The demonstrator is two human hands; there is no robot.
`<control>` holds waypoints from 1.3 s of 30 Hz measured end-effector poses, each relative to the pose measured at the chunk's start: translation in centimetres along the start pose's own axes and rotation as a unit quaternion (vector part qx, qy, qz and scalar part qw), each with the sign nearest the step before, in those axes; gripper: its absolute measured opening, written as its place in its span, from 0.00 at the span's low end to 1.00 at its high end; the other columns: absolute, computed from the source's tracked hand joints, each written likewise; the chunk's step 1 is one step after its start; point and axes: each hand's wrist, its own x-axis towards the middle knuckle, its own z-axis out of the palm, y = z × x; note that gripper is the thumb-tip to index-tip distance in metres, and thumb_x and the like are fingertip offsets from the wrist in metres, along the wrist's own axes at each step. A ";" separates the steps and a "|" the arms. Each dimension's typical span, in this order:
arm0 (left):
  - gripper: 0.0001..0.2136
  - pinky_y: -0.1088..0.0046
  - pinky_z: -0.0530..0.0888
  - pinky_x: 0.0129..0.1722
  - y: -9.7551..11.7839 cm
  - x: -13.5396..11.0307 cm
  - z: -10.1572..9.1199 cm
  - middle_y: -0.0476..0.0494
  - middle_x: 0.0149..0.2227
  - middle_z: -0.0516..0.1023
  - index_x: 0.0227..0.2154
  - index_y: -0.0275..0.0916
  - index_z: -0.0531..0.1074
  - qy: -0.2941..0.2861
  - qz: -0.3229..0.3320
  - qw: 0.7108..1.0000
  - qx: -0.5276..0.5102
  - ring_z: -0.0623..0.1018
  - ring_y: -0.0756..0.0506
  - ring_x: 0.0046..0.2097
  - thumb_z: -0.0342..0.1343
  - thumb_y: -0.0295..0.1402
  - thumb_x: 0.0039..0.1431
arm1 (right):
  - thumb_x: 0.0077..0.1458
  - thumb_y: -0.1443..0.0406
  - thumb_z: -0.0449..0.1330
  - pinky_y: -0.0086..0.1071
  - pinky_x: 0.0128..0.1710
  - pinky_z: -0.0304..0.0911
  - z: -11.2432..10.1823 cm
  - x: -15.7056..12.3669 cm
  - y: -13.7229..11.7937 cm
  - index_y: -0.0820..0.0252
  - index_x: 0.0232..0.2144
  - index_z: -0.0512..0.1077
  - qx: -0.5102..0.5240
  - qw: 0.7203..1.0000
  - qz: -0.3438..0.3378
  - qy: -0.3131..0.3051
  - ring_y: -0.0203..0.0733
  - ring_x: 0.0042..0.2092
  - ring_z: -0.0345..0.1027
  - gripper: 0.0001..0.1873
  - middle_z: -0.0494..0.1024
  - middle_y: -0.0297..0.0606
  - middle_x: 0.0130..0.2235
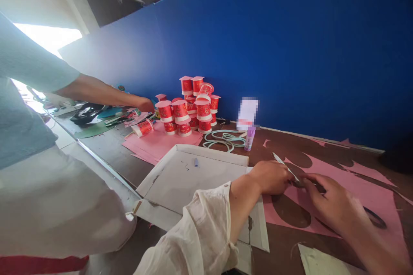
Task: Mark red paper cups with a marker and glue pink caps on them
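My left hand (pixel 271 176) is closed, its fingertips mostly hidden, beside a slim, pale, pointed tool (pixel 285 165). My right hand (pixel 338 200) has its thumb and fingers closed around a dark part at the tool's near end; the kind of tool is unclear. Both hands almost touch above a pink sheet (pixel 355 184) with large round holes cut in it. A dark loop (pixel 376 218) shows on the sheet just beyond my right wrist. Under my left forearm lies a shallow white cardboard tray (pixel 174 180) with a small bluish cap-like piece (pixel 196 162) in it.
Red paper cups (pixel 183 111) topped with pink pieces stand stacked by the blue wall (pixel 274 43). Pink sheets (pixel 148 142), a coiled pale cord (pixel 222 137) and a purple tube (pixel 249 139) are nearby. A co-worker's arm (pixel 106 92) reaches in from the left.
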 end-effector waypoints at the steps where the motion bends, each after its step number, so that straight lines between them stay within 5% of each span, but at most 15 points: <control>1: 0.18 0.65 0.73 0.52 0.0 0.0 0.0 0.45 0.52 0.77 0.50 0.44 0.76 0.002 0.001 1.000 0.000 0.75 0.42 0.55 0.44 0.32 0.65 | 0.50 0.51 0.51 0.42 0.40 0.67 0.1 0.0 0.1 0.54 0.36 0.77 -0.001 1.000 -0.009 -0.003 0.49 0.37 0.75 0.21 0.81 0.43 0.42; 19: 0.15 0.67 0.73 0.49 -0.4 0.0 0.7 0.46 0.50 0.79 0.46 0.46 0.77 0.039 0.008 0.999 -0.009 0.76 0.43 0.53 0.47 0.33 0.65 | 0.56 0.51 0.50 0.43 0.40 0.68 1.0 0.1 1.3 0.52 0.39 0.78 -0.018 0.997 -0.069 -0.019 0.52 0.42 0.76 0.21 0.82 0.41 0.42; 28: 0.13 0.66 0.74 0.49 -0.2 0.2 0.3 0.44 0.48 0.80 0.44 0.46 0.78 0.018 0.005 1.000 0.001 0.76 0.43 0.52 0.50 0.31 0.63 | 0.57 0.48 0.50 0.42 0.41 0.68 0.6 0.0 1.0 0.48 0.43 0.77 -0.012 0.994 -0.031 -0.105 0.52 0.45 0.76 0.22 0.82 0.37 0.45; 39: 0.13 0.66 0.74 0.49 -0.2 0.1 0.3 0.41 0.47 0.79 0.45 0.44 0.78 0.018 0.013 1.000 0.002 0.76 0.42 0.51 0.50 0.31 0.63 | 0.56 0.46 0.48 0.41 0.42 0.67 0.5 0.2 1.0 0.47 0.44 0.76 -0.017 0.992 -0.011 -0.123 0.52 0.46 0.76 0.25 0.82 0.36 0.45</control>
